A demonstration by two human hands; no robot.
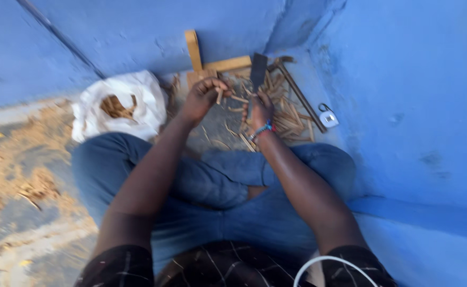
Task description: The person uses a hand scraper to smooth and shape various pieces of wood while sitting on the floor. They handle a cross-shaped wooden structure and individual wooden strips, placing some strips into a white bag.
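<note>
Stick (219,96) sits pinched in my left hand (201,95), held near upright, its long axis running toward the wall. From the head camera, my right hand (260,109) is closed around the handle of a blade (258,70), whose flat dark face points up and away, just right of the stick. The two hands are close, almost touching, so the blade lies nearer the stick's right side. Both hang over the floor (212,127), above the scattered cut pieces (289,119) by the corner. A white bag (138,101) rests left of my knee.
</note>
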